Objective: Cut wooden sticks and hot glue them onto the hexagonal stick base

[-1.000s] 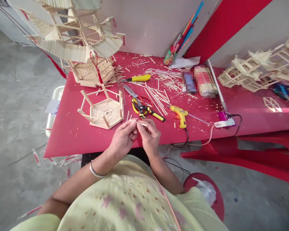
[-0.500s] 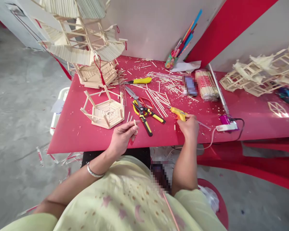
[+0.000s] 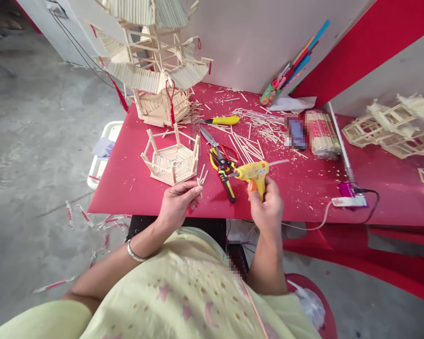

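Observation:
My left hand is closed, pinching a short wooden stick between thumb and fingers near the table's front edge. My right hand wraps round the handle of a yellow hot glue gun, held up with its nozzle pointing left and a clear glue stick out of its back. Just beyond my left hand stands a hexagonal stick frame with a slatted base and upright posts. Scissors and yellow-and-black cutters lie between the frame and the glue gun, partly overlapping.
A tiered stick pagoda stands at the back left. Loose sticks and a yellow-handled knife lie mid-table. Behind them are a pen cup and a pack of sticks. A power strip and another stick model sit at right.
My right hand has lifted the glue gun off the table and brought it left, toward my left hand. My left hand keeps its pinch on the stick. The view has shifted left.

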Tool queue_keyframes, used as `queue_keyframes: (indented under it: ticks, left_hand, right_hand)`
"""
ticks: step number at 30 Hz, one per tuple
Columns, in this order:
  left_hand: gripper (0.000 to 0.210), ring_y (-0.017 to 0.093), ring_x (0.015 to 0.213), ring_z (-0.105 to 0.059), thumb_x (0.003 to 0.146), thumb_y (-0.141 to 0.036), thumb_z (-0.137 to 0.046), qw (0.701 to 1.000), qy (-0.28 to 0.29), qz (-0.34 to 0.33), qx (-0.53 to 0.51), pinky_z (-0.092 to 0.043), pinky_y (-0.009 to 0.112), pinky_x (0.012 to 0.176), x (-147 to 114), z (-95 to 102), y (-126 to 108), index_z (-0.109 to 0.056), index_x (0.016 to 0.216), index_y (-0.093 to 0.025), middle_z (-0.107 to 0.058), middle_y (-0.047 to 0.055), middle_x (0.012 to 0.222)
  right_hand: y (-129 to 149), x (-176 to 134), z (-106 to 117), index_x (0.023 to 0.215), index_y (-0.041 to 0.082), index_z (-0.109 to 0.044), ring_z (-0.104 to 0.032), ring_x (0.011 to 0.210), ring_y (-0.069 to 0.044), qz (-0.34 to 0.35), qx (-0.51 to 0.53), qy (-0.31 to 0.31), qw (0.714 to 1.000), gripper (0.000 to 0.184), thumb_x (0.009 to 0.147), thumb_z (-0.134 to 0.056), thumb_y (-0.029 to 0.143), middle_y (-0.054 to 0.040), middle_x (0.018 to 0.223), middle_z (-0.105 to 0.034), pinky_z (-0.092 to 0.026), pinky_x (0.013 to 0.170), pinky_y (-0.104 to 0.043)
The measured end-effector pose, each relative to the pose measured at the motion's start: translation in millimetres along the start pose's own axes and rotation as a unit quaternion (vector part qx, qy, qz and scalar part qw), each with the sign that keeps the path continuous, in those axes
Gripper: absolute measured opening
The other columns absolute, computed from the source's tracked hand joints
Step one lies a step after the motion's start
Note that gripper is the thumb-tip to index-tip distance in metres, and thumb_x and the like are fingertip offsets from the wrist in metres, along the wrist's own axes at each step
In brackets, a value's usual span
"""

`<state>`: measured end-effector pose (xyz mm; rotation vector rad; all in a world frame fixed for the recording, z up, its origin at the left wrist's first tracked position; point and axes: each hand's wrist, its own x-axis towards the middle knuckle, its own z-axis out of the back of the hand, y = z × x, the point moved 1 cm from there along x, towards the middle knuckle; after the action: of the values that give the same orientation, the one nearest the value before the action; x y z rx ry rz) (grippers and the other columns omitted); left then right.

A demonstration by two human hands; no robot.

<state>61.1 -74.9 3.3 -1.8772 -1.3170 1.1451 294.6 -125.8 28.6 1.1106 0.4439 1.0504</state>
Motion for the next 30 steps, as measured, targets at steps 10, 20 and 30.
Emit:
queue_keyframes:
  ticks: [10, 20, 30]
  left_hand:
    - [0.034, 0.007, 0.044, -0.05, 0.063, -0.035, -0.096, 0.999, -0.032, -0.004, -0.03, -0.039, 0.019, 0.04, -6, 13.3, -9, -0.08, 0.082, -0.013, -0.064, 0.0, 0.058]
    - [0.033, 0.007, 0.044, -0.051, 0.063, -0.035, -0.097, 0.999, -0.028, -0.004, -0.035, -0.04, 0.02, 0.041, -4, 14.5, -8, -0.081, 0.083, -0.013, -0.064, 0.0, 0.059]
    - [0.032, 0.006, 0.044, -0.051, 0.062, -0.033, -0.097, 0.999, -0.032, -0.007, -0.04, -0.041, 0.02, 0.041, -4, 14.4, -7, -0.08, 0.082, -0.014, -0.064, -0.001, 0.06]
  right_hand:
    - [43, -7, -44, 0.112, 0.02, -0.064, -0.063, 0.07, -0.022, 0.165, -0.193, -0.035, 0.967, 0.048, 0.081, -0.078, 0.055, -0.0038, 0.081, -0.067, -0.053, 0.069, -0.035]
    - [36, 0, -51, 0.119, 0.02, -0.062, -0.07, 0.084, -0.029, 0.249, -0.309, -0.081, 0.914, 0.034, 0.093, -0.064, 0.042, -0.0105, 0.092, -0.071, -0.053, 0.07, -0.037]
    - [36, 0, -51, 0.12, 0.02, -0.06, -0.069, 0.083, -0.029, 0.251, -0.323, -0.078, 0.909, 0.032, 0.095, -0.06, 0.039, -0.0098, 0.091, -0.07, -0.052, 0.071, -0.038]
